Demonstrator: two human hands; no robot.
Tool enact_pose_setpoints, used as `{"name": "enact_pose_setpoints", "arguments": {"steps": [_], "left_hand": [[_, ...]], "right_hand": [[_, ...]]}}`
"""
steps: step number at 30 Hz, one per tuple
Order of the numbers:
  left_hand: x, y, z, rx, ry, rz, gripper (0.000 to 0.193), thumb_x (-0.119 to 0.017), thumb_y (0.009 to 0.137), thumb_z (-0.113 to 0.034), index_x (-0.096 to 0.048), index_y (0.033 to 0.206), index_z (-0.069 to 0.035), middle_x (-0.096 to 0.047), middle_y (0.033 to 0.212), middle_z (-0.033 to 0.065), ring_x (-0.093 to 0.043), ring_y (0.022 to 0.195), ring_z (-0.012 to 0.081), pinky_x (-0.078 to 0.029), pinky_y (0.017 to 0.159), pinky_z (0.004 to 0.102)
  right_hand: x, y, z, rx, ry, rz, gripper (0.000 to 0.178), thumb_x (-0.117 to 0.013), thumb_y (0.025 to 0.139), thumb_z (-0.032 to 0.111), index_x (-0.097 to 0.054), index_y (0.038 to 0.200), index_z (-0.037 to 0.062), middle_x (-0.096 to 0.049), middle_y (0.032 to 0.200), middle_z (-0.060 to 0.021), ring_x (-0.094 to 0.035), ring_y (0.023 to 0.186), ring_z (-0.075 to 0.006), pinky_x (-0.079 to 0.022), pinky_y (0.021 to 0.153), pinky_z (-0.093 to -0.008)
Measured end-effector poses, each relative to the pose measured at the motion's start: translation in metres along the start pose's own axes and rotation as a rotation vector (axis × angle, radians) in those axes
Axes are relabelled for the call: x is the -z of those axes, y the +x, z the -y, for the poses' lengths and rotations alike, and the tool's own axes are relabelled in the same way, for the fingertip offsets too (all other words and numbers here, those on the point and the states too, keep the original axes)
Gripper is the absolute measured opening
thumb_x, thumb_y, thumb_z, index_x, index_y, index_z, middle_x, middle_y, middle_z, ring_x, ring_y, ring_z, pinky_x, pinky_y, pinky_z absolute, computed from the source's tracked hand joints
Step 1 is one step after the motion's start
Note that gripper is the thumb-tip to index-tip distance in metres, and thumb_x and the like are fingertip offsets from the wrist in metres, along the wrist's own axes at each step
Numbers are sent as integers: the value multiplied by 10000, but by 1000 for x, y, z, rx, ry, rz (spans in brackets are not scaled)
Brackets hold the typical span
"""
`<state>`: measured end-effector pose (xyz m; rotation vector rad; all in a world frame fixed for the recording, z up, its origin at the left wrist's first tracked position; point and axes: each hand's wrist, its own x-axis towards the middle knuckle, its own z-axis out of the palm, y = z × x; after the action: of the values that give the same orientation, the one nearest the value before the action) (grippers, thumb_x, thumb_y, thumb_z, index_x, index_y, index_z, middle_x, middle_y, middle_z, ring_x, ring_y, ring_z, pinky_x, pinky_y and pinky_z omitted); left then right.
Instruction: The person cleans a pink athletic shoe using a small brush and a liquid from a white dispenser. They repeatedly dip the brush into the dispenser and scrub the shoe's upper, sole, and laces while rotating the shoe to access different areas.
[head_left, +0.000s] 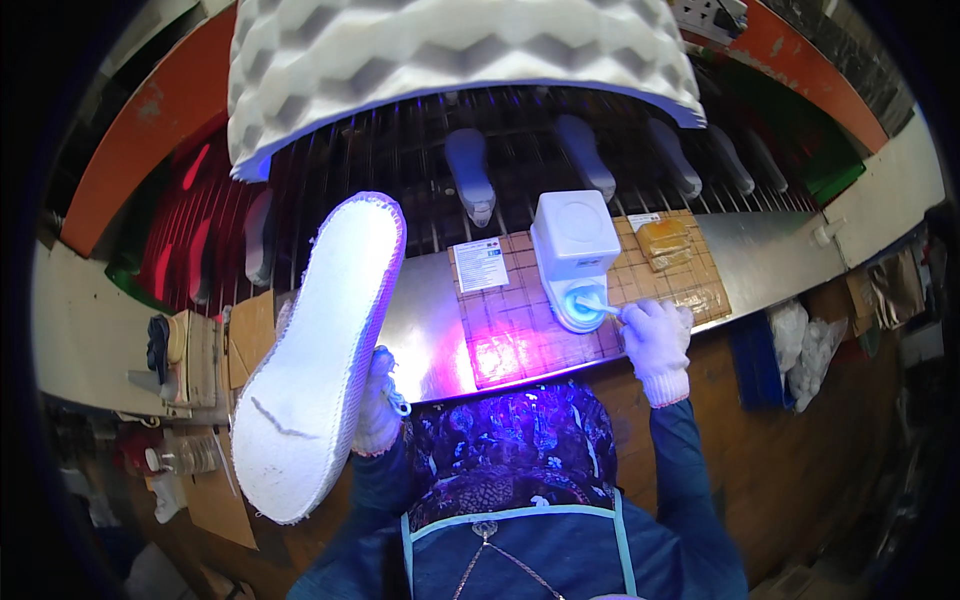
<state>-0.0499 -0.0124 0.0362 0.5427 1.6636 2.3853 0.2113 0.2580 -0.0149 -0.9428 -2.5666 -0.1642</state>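
My left hand (378, 410), in a white knit glove, grips a shoe upper (310, 370) from its right side. The upper's flat white bottom faces me, with stitching around the rim and a dark curved mark near the lower end. My gloved right hand (657, 340) is closed around the handle of a small brush (605, 307). That brush reaches into the round, blue-lit opening of a white dispenser pot (577, 240). Under the pot lies a brown checked mat (512, 325) on the metal ledge, glowing pink and blue near my left hand.
Behind the ledge, several soles (469, 165) lie on a rack of metal rods, some lit red at left. A white faceted cover (450, 60) overhangs the rack. An amber block (664, 244) and a printed card (481, 264) rest on the mat. Plastic bags (810, 350) sit at right.
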Motion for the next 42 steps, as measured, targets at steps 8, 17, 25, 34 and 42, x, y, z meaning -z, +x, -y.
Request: {"name": "enact_pose_setpoints", "arguments": {"steps": [8,17,25,34,42], "left_hand": [[17,-1,40,159,98,-134,306,-809,900,-298,-647,1033,-75,-582,779,-5,-451,482,51,-399,357,228],[12,38,-26,488,-571,175,683,-367,1075,-527,-375,1534,-19,-573,1343,260,-684,1103,309,-646,721,443],[-21,41,54,-462,25,125,408,-556,1047,-263,-579,1378,-24,-621,1327,290,-636,1240,380,-593,965,482],[-29,52,64,-1131,585,263,378,-770,780,-24,-734,1149,-102,-708,1209,178,-663,1192,428,-563,1001,492],[-25,58,39,-1202,609,297,432,-759,794,-57,-664,1215,-59,-666,1237,217,-637,1206,457,-530,1016,577]], "right_hand": [[3,11,-4,60,-52,56,148,-777,761,244,-706,891,229,-683,887,13,-636,875,-260,-424,809,-479],[6,0,-22,-557,783,319,195,-694,885,115,-706,1065,40,-682,834,-34,-600,735,-122,-474,684,-301],[2,-8,-14,-687,1335,370,125,-659,830,-4,-677,954,-11,-641,867,-9,-577,737,-88,-455,632,-267],[76,39,77,59,443,-365,213,-839,676,55,-765,874,87,-699,920,-61,-617,846,-210,-443,793,-403],[44,34,138,-78,1382,-107,157,-776,859,-10,-754,1015,-5,-693,1044,-122,-680,961,-217,-550,824,-326]]}}
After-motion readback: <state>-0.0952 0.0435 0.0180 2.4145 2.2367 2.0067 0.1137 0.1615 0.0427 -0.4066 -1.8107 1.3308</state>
